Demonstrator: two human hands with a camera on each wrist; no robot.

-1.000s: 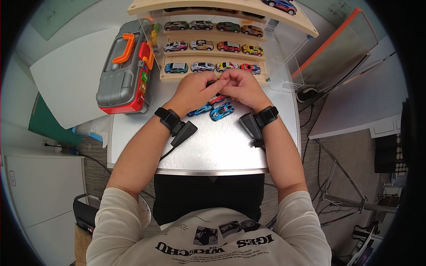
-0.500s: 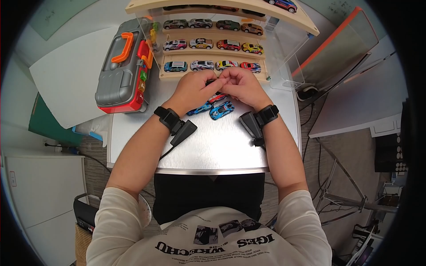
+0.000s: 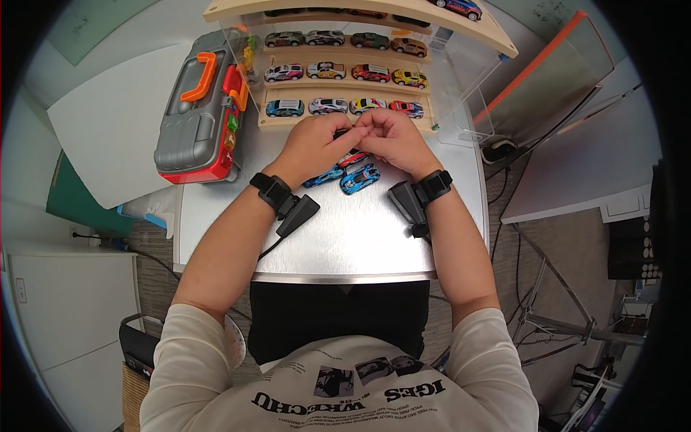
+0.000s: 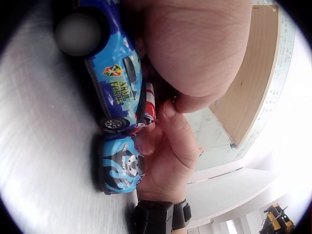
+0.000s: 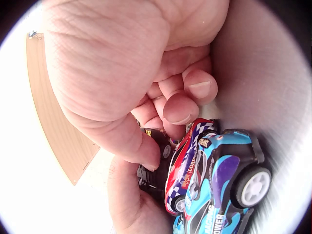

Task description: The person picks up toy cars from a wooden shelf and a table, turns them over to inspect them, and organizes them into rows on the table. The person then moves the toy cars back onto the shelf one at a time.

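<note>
Both hands meet over the table just in front of the display shelf. Between them is a black toy car [image 5: 152,183], mostly hidden by the fingers. My left hand [image 3: 317,144] holds it with the thumb along its side. The thumb tip of my right hand [image 3: 397,144] presses on the same car, with the other fingers curled near it. Below the hands, a red toy car [image 5: 181,168] with checkered trim lies between two blue ones. One is a light-blue racing car [image 3: 360,179]; the other, a blue camouflage-pattern car [image 4: 109,73], lies by the left wrist.
A wooden display shelf [image 3: 345,91] with clear sides holds rows of toy cars behind the hands. A grey and red toolbox [image 3: 194,122] with an orange handle stands at the left. The metal table's front edge [image 3: 345,279] is close to the person's body.
</note>
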